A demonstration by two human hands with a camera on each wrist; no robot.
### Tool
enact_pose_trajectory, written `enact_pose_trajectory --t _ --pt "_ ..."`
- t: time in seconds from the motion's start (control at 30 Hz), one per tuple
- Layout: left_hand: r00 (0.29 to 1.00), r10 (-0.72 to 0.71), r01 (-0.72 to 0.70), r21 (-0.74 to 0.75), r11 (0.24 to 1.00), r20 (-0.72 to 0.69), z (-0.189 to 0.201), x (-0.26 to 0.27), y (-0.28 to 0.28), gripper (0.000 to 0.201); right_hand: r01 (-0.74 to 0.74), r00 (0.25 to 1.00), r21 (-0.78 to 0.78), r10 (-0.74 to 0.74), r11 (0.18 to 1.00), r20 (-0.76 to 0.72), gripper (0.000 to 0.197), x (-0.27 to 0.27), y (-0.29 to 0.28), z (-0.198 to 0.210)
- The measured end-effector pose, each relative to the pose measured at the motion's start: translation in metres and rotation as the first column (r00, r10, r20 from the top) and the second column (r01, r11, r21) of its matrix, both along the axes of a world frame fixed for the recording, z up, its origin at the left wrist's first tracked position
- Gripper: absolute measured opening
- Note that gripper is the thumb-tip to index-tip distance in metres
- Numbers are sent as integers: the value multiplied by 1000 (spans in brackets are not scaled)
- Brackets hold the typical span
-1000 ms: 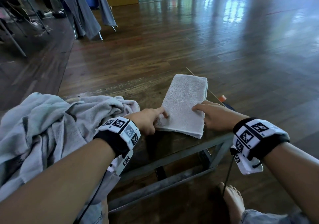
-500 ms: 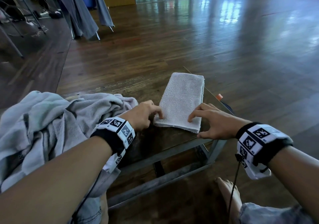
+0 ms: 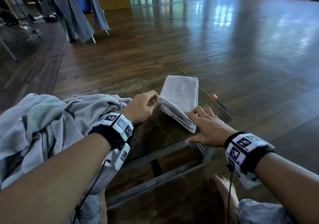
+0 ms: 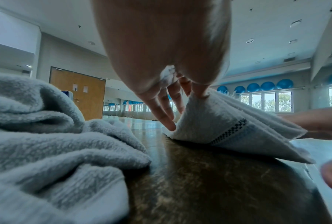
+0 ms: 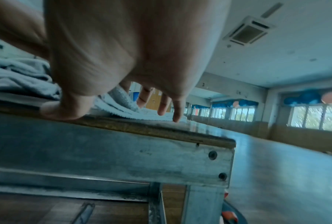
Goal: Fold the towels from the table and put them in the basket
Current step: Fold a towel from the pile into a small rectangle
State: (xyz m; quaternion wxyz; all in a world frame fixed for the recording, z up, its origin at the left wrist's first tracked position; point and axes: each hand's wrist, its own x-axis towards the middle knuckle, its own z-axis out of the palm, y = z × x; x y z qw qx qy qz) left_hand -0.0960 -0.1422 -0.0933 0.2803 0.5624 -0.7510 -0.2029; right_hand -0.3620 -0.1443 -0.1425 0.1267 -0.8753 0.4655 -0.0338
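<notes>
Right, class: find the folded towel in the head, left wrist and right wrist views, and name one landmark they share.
Head: folded towel centre, near corner lifted by the left hand.
Left wrist: right of centre, raised corner pinched.
Right wrist: thin pale strip behind the fingers.
Shared landmark: the dark table.

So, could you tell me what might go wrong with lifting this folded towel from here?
The left hand pinches only one corner of the folded towel, so its layers may fan open. The towel's near end lies at the table edge under the right hand and could slip off. No basket is in view.
</notes>
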Motion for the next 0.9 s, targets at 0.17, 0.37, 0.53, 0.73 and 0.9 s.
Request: enact_pose_trajectory --t 0.17,0.37,0.53,0.73,0.9 --pt "1000 24 -24 6 1000 19 -2 -2 1 12 16 992 -73 -7 997 124 42 -1 0 6" --pt "997 81 -80 30 996 -11 -1 9 3 19 20 924 -40 -3 999 382 15 -2 -3 25" --pt "992 125 -123 151 981 -1 11 12 1 24 -85 749 315 -148 945 646 20 1 -7 50" --pt "973 227 -199 638 744 39 12 14 8 40 7 784 644 -404 765 471 24 15 -19 45" --pt "970 242 -175 595 785 -34 -1 19 -10 38 160 786 572 -455 804 419 24 30 -42 30"
